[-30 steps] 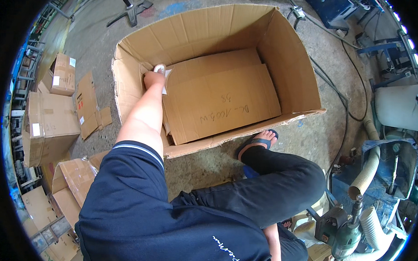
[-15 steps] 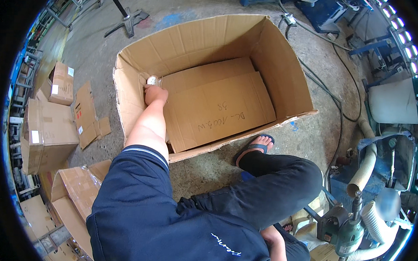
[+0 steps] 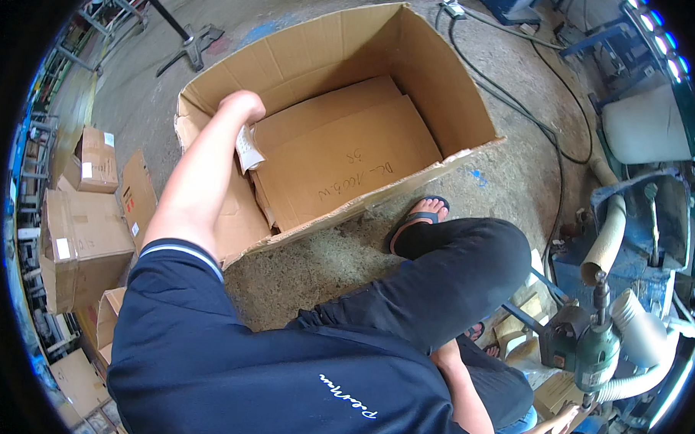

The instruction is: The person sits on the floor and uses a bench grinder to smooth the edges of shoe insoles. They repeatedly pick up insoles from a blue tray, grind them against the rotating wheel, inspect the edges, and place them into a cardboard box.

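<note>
A large open cardboard box point(image 3: 451, 98) lies on the concrete floor with flat cardboard sheets point(image 3: 342, 159) inside. My left hand point(image 3: 240, 106) reaches over the box's left wall, closed in a fist on a white paper strip point(image 3: 248, 148) that hangs down from it against the sheets. My right forearm runs down along my dark trousers, and my right hand point(image 3: 545, 432) shows only partly at the lower edge. Its grip is not readable. My sandalled foot point(image 3: 418, 219) rests just outside the box's near wall.
Smaller cardboard boxes point(image 3: 86, 238) are stacked at the left. A black cable point(image 3: 520, 108) runs across the floor on the right. Blue machinery with a pale hose point(image 3: 608, 241) and a green power tool point(image 3: 595, 352) crowd the right side. A metal stand point(image 3: 187, 39) is behind the box.
My left hand has lifted from the box's inner left corner and drawn back toward me, and the white strip now dangles from it. The view has shifted closer to the box.
</note>
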Tool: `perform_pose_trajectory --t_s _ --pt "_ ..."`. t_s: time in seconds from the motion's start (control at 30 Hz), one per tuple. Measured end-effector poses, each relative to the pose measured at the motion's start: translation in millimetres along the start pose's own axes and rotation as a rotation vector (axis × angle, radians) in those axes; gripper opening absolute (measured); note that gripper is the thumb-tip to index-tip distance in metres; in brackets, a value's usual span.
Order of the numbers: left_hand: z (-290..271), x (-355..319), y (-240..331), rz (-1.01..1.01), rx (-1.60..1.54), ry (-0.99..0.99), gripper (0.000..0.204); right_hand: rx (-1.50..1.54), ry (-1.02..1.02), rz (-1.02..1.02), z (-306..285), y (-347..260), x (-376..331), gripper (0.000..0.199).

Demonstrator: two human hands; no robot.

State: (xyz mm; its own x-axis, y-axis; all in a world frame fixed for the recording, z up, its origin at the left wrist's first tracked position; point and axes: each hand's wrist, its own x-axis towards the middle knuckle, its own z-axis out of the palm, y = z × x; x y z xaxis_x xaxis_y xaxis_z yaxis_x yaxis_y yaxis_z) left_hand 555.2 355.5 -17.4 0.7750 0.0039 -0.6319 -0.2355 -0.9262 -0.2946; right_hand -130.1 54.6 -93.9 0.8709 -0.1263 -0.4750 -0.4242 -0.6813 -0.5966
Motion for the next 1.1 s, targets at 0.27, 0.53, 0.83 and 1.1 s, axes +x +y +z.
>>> perform_pose_trajectory --t_s 0.27,0.53,0.83,1.1 --pt "-98.1 -267.0 130.6 0.674 -0.221 0.933 0.048 -0.248 0.021 0.493 -64.0 -65.5 -30.1 0.019" --pt "-10.7 -455.8 337.5 1.682 -0.386 0.688 0.025 0.024 1.435 0.551 -48.8 -72.0 -252.5 0.015" --pt "68.3 -409.1 478.3 1.424 0.635 0.249 0.051 1.348 1.33 1.535 309.6 61.6 -307.5 0.029" --pt "96.7 -401.0 482.0 1.44 0.604 0.198 0.049 0.347 0.986 1.547 276.8 146.7 -215.4 0.076"
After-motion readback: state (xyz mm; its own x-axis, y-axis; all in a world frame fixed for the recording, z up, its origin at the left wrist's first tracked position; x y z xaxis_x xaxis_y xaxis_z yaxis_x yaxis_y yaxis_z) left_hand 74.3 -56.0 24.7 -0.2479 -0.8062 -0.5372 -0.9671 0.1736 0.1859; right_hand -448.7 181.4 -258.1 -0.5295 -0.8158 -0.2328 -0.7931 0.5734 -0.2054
